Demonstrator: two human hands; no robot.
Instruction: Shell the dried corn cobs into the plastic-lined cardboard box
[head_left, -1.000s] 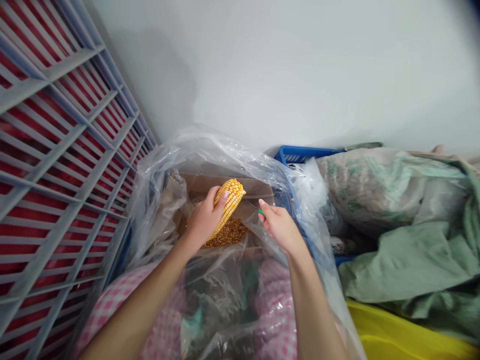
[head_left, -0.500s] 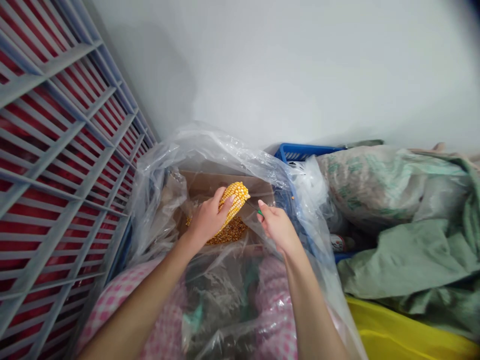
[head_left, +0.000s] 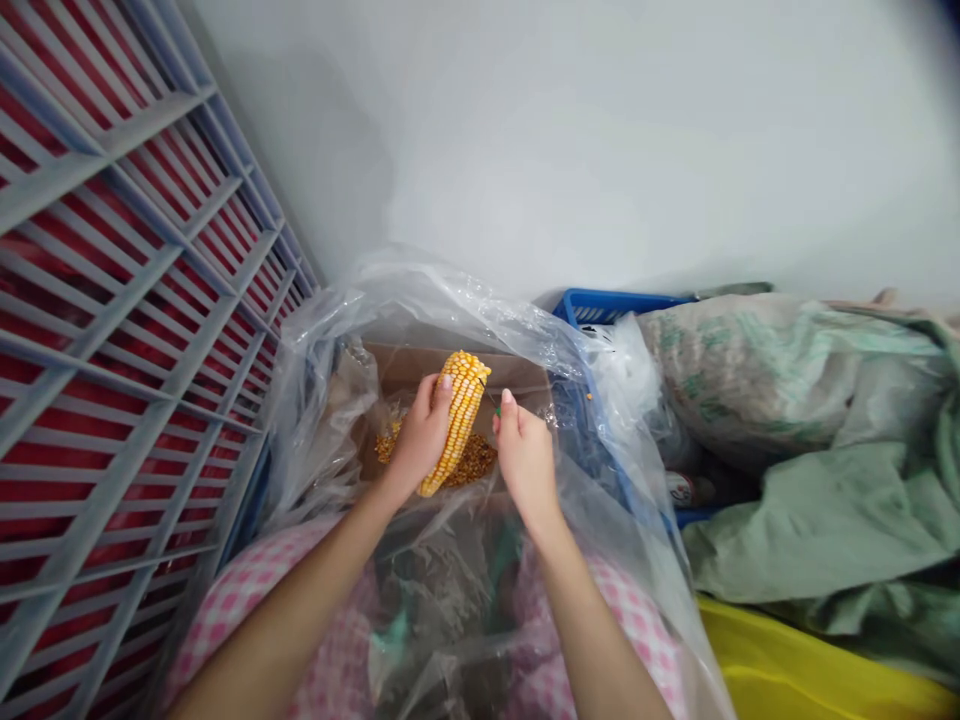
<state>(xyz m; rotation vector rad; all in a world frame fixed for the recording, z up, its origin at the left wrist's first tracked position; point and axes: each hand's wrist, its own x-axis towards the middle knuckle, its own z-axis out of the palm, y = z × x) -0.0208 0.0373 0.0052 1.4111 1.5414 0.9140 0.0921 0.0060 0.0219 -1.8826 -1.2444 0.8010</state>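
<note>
My left hand is wrapped around a yellow ear of corn, held tilted with its blunt end up. In my right hand, closed just to the right of the ear, is a thin green-handled tool; most of it is hidden by the fingers. Its slim tip points at the upper part of the ear, and I cannot tell how deep it reaches. Below the ear, loose corn kernels lie in a cardboard box with clear plastic sheeting around it.
A grey slatted crate with red behind its slats stands at the left. To the right, a blue basket holds a stuffed plastic sack. Green cloth and something yellow lie nearer. A white wall rises behind.
My right hand has moved left, bringing the tool up to the ear. The ear now stands a little steeper in my left hand.
</note>
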